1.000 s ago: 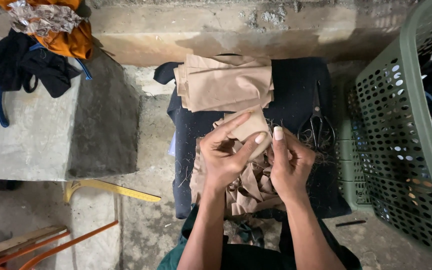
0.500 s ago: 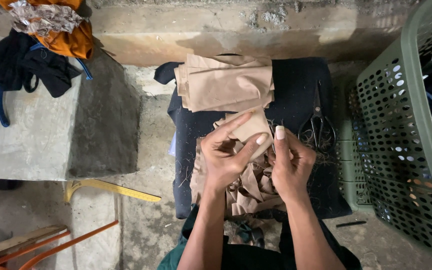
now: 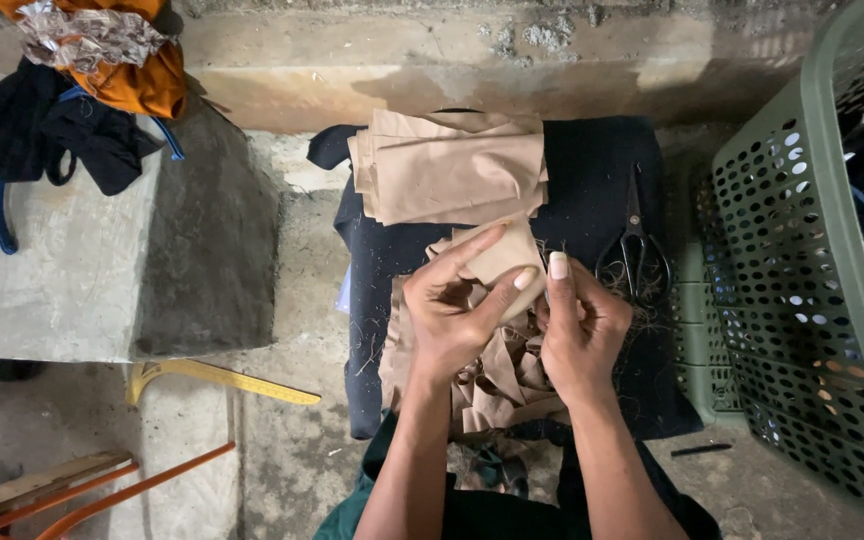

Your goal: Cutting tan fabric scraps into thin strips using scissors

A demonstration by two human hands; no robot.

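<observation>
My left hand [image 3: 452,305] and my right hand [image 3: 580,325] both pinch a small folded piece of tan cloth [image 3: 504,252], held over a dark cloth-covered work surface [image 3: 592,170]. Thumb and fingers of each hand press on the piece's edges. Under my hands lies a loose heap of tan fabric strips [image 3: 502,385]. A neat stack of folded tan pieces [image 3: 452,175] rests just beyond, at the far end of the dark surface. Black scissors [image 3: 634,252] lie shut to the right of my right hand.
A green perforated plastic basket [image 3: 802,290] with clothes stands at the right. A concrete block [image 3: 82,270] on the left carries dark and orange garments [image 3: 82,90]. A yellow curved ruler [image 3: 217,378] and orange rods [image 3: 122,495] lie on the floor.
Almost nothing differs: my fingers have shifted slightly on the tan piece, both hands staying in the same place.
</observation>
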